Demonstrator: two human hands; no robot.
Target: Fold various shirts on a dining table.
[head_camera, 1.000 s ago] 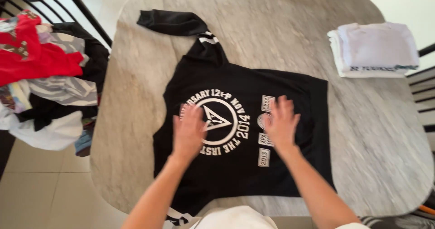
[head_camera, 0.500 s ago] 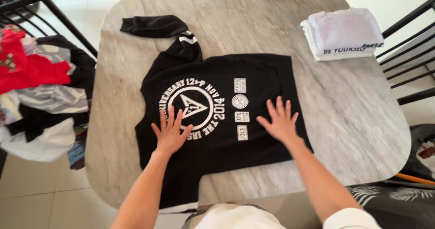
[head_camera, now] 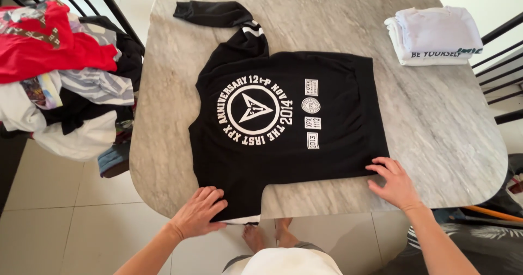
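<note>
Now we see both hands off the middle of the black T-shirt (head_camera: 283, 117), where they lay flat half a second ago, and down at its near edge. The left hand (head_camera: 199, 212) rests on the end of the near sleeve at the table's edge, fingers curled loosely over the cloth; we cannot tell whether it pinches the fabric or only presses it. The right hand (head_camera: 395, 183) sits at the shirt's near right corner, fingers spread and open, fingertips touching the hem. The shirt lies print-up and spread flat on the grey marble table (head_camera: 436, 128), its far sleeve (head_camera: 215, 13) stretched toward the far left corner as before. A folded white garment (head_camera: 433, 35) stays at the far right of the table, well apart from the shirt. To the left, a heap of mixed clothes (head_camera: 60, 73), red on top, lies over a dark metal chair. Bare feet (head_camera: 267, 232) show below the table edge.
</note>
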